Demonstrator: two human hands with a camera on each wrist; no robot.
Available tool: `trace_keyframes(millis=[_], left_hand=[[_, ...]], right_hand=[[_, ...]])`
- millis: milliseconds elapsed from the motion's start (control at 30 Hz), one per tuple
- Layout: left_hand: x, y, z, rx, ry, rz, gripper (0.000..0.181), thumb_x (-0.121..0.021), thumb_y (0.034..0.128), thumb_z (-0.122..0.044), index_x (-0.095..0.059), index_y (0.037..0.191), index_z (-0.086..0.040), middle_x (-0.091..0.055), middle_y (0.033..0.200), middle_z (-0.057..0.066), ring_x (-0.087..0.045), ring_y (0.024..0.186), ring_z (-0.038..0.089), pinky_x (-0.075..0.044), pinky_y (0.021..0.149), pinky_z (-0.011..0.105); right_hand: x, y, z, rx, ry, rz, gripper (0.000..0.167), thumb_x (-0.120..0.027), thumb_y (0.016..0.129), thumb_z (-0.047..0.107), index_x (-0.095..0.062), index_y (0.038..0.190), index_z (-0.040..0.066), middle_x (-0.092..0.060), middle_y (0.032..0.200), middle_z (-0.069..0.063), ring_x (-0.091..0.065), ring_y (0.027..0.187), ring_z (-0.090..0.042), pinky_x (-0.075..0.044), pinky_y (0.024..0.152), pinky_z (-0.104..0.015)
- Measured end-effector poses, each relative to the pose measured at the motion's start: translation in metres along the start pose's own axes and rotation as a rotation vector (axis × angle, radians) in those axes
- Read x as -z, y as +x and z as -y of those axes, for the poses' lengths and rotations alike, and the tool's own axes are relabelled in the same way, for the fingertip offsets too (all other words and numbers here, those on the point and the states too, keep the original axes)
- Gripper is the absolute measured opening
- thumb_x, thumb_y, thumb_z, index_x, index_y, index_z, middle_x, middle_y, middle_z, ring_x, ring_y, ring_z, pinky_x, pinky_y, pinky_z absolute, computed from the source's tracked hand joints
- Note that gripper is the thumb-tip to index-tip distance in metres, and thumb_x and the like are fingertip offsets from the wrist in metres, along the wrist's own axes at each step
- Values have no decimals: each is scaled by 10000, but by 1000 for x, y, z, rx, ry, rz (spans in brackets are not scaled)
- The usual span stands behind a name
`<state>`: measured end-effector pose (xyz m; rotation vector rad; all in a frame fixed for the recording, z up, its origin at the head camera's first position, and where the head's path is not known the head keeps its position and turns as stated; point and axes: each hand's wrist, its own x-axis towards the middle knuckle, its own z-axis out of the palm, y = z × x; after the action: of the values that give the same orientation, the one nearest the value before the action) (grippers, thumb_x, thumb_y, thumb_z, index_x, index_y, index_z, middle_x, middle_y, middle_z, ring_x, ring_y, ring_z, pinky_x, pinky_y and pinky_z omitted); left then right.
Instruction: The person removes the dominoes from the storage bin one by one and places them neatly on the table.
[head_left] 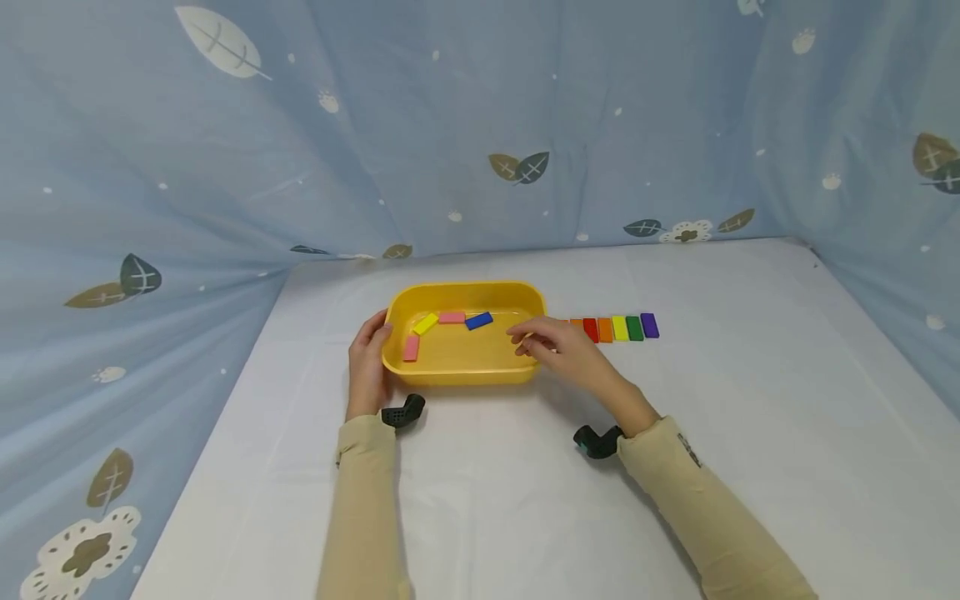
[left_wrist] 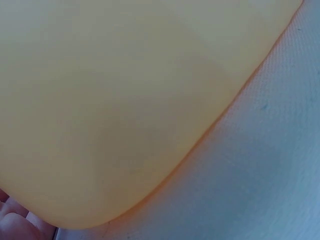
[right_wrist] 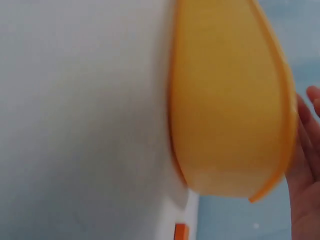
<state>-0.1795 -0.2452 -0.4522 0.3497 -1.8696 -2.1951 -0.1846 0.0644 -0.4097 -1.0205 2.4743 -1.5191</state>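
The left hand (head_left: 367,362) holds the left end of a yellow tray (head_left: 467,360), thumb near its rim; in the left wrist view, fingers (left_wrist: 20,225) show beside the tray wall (left_wrist: 125,125). Inside the tray lie a pink block (head_left: 411,348), a yellow block (head_left: 425,324), another pink block (head_left: 452,317) and a blue block (head_left: 478,321), apart in a bent line. Over the tray's right end hovers the right hand (head_left: 566,350), fingers loosely bent, no block visible in them. The right wrist view shows this hand (right_wrist: 306,170) beyond the tray wall (right_wrist: 230,110).
Right of the tray, a row of coloured blocks runs along the white table (head_left: 480,500), including red (head_left: 591,330), orange (head_left: 605,330), yellow (head_left: 620,328), green (head_left: 635,328) and purple (head_left: 649,326). Behind hangs a blue patterned cloth (head_left: 450,125).
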Motion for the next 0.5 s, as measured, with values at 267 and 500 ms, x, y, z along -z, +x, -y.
trace_keyframes(millis=[267, 500], left_hand=[[-1, 1, -2, 4, -11, 2, 342, -522, 898, -263, -533, 1221, -152, -472, 1262, -18, -453, 1134, 139, -396, 934, 227], [-5, -9, -17, 31, -4, 10, 363, -490, 913, -196, -493, 1261, -93, -453, 1292, 33, -435, 1161, 180, -371, 967, 265]], right_hand=[[-26, 17, 15, -72, -350, 124, 271, -533, 889, 266, -589, 1145, 198, -565, 1089, 8, -532, 833, -69, -457, 631, -227], [-46, 34, 28, -152, -463, 211, 294, -523, 892, 263, -578, 1170, 189, -531, 1143, 30, -542, 849, -72, -452, 642, -215]])
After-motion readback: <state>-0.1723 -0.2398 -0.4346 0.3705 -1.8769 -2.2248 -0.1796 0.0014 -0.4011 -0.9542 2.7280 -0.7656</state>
